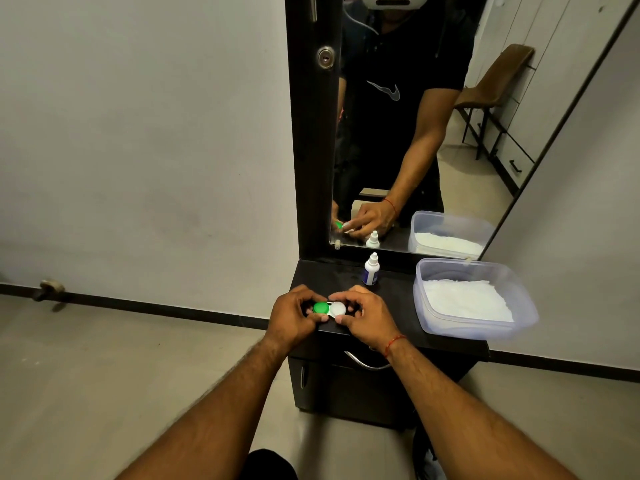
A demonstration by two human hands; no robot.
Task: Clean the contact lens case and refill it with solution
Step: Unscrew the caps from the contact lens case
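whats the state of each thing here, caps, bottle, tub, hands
contact lens case: held by both hands, green and white caps on
solution bottle: upright, capped, untouched
plastic tub: open, white tissue inside
drawer: shut
left hand: gripping the green side
right hand: gripping the white side

You face a plain grey wall (138,133) that meets a beige floor (104,375) along a dark skirting strip (156,306). Against it stands a black dressing desk (398,299) with a curved metal drawer handle (363,362) below its top. A tall dark-framed mirror (467,174) rises from the back of the desk, and in its glass you see a brown chair (498,81) and pale cabinet doors (512,39). The light is soft and even.
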